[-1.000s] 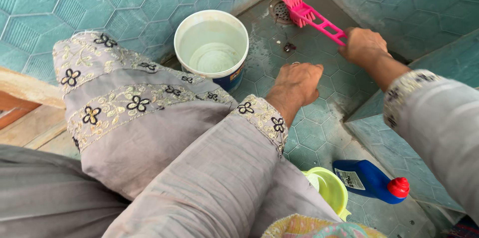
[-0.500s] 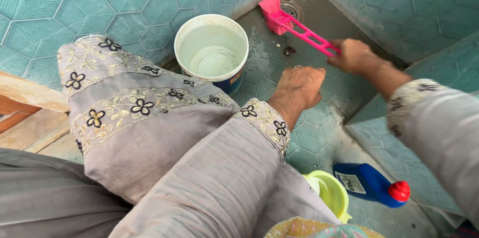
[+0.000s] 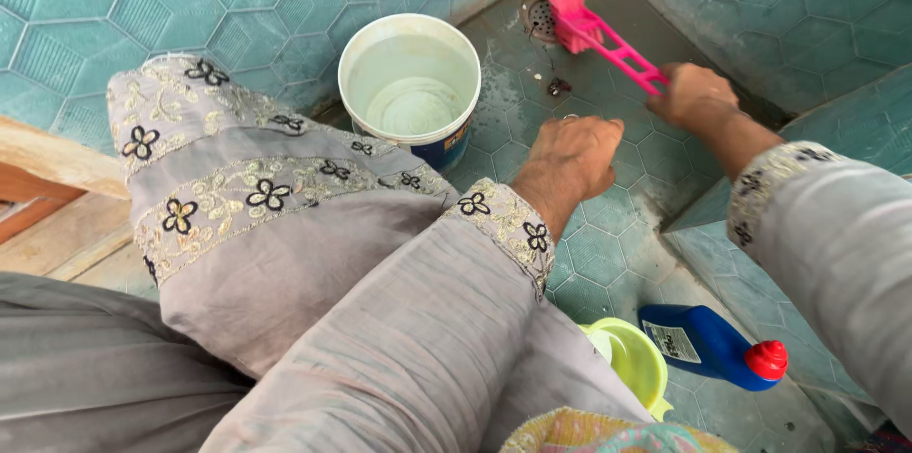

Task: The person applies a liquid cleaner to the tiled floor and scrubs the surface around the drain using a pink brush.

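Note:
My right hand (image 3: 698,95) grips the handle of a pink scrubbing brush (image 3: 591,28). Its bristle head rests on the wet teal tile floor right beside the round metal drain (image 3: 538,18) in the corner. My left hand (image 3: 570,157) hangs in a loose fist just above the floor tiles, holding nothing that I can see. A small dark clump of debris (image 3: 559,86) lies on the floor between the brush and my left hand. A white bucket (image 3: 410,83) with water in it stands to the left of my left hand.
A blue bottle with a red cap (image 3: 714,346) lies on its side at the lower right, next to a yellow-green plastic container (image 3: 632,358). My bent knee in grey embroidered cloth (image 3: 256,216) fills the left. Tiled walls close the corner; a raised tiled step (image 3: 703,225) sits at right.
The brush head has swung back to the right, from left of the drain to over its right edge. My right hand moved slightly right with it. My left hand stays in place.

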